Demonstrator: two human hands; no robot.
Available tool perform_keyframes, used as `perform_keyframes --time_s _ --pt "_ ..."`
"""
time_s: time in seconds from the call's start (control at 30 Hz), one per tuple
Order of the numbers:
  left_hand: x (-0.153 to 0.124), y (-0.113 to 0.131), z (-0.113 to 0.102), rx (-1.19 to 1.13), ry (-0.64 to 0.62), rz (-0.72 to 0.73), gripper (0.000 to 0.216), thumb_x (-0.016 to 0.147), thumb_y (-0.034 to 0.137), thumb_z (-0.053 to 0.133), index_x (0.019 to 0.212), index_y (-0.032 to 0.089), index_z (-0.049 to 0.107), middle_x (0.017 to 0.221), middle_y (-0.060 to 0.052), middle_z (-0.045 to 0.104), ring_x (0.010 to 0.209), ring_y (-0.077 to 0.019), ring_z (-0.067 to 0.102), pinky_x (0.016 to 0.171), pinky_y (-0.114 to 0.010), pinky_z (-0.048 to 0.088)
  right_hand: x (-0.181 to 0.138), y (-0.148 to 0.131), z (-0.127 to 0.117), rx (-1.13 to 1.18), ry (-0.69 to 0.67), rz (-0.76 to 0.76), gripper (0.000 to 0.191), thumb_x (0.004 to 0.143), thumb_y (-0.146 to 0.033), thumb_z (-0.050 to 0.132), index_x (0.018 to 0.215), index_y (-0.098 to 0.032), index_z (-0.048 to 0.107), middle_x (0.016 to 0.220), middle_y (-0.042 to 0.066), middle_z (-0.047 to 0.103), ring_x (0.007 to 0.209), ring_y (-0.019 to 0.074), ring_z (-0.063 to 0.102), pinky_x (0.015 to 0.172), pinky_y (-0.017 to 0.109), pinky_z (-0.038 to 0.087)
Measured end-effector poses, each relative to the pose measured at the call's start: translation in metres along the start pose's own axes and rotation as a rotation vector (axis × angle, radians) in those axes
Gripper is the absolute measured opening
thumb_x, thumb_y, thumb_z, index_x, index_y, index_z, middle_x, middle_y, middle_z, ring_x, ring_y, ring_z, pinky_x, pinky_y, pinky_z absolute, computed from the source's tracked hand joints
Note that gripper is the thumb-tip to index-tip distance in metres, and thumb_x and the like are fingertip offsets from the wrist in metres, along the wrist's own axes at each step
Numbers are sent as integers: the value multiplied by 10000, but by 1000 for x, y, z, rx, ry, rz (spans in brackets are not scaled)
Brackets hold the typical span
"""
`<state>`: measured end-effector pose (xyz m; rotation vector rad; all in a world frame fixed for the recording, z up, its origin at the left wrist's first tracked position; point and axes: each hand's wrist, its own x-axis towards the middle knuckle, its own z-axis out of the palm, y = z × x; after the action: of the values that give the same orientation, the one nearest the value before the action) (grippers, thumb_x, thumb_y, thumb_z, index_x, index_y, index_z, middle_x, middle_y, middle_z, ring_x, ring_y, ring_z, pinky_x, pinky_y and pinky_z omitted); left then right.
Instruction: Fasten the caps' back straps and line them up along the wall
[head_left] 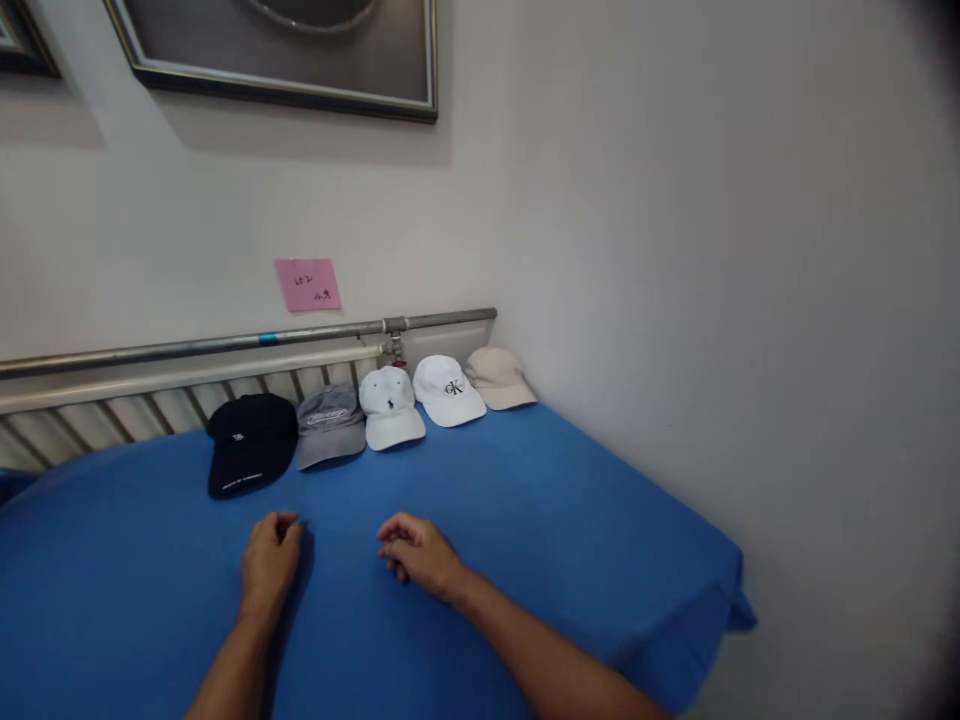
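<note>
My left hand (271, 560) rests on or just above the blue cloth, its fingers curled in and nothing visible in them. It is nearest to a black baseball cap (259, 430). To the right, my right hand (420, 552) is loosely bent with its fingers slightly apart, holding nothing. Beyond the hands several caps stand in a row, brims facing me. Beside the black one is a grey cap (330, 425) with lettering, then a white cap (388, 400) with a small dark emblem. A white cap with a "CK" logo (442, 385) and a beige cap (497, 375) follow. Neither hand touches a cap.
The blue cloth (585, 510) covers the table and hangs over its right corner. Behind the caps are a radiator (169, 402) and a metal pipe (322, 332). A pink note (307, 285) and a framed picture (300, 60) are on the wall. Another wall borders the right side.
</note>
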<state>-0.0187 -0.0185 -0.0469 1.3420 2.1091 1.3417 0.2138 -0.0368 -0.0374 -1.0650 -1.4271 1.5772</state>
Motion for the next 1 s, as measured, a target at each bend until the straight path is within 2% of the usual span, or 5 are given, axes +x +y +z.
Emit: perform_keyframes --time_s 0.4,0.7,0.87,1.0 --pt "-46 12 -20 63 -57 5 98 662 288 562 708 205 587 754 -81 623 761 -295 605 740 -414 476 -46 5 1 -34 12 -21 132 715 -130 570 812 -206 618 646 -43 534 564 85 513 495 189 375" --pt "-74 8 -32 20 -98 4 143 641 331 569 692 212 630 808 -113 691 795 -310 637 781 -433 492 -64 14 -5 -74 -19 -59 133 708 -120 580 794 -210 627 630 -44 535 583 99 515 533 205 376" --pt "-87 10 -33 26 -130 9 117 627 323 595 663 221 639 747 -99 694 764 -309 634 739 -413 492 -74 12 -21 25 37 -4 115 682 -143 587 786 -191 594 624 -42 539 518 91 496 469 201 370" --pt "-79 24 -20 49 -143 -60 24 623 244 613 609 224 612 646 -49 675 694 -287 634 658 -368 468 -66 5 -44 49 74 44 292 694 -172 561 985 -190 577 664 -32 594 456 95 500 439 217 375"
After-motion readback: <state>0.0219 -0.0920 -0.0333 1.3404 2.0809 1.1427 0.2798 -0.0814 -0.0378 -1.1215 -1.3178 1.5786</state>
